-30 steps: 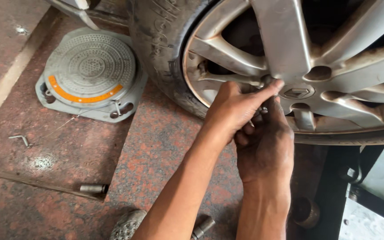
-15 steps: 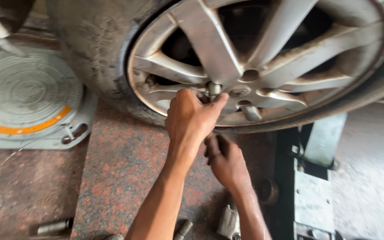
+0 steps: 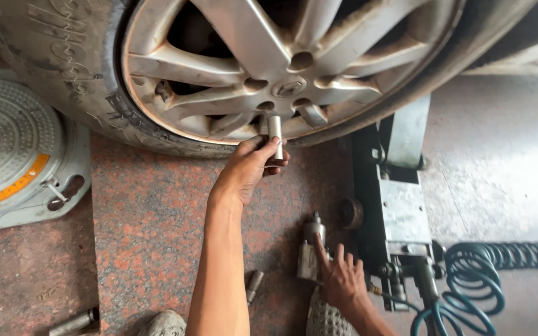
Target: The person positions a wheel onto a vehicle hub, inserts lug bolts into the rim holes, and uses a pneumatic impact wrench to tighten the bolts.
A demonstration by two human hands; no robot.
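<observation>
Your left hand [image 3: 250, 165] has come away from the hub: half a second ago both hands were pressed against the lug area of the alloy wheel [image 3: 281, 68], and now the left hand sits just below the rim with its fingers closed around a long metal socket [image 3: 274, 134]. The socket stands upright, its top end near the lowest lug holes but clear of them.

Your right hand [image 3: 340, 277] has dropped to the floor since then. Its fingers are spread and rest on the pneumatic impact wrench [image 3: 309, 252], which lies on the speckled red floor [image 3: 151, 230]; the fingers touch the tool body but have not closed around it.

Edges and room:
- The tyre [image 3: 63, 68] and rim overhang the left hand closely; open floor lies below and to the left of it.
- The floor jack [image 3: 396, 205] stands just beside the right hand, on its right.
- The coiled blue air hose [image 3: 481, 280] lies beyond the jack.
- A round alignment turntable [image 3: 14, 149] sits well apart at the left.
- Loose sockets [image 3: 254, 283] lie near your forearms.
</observation>
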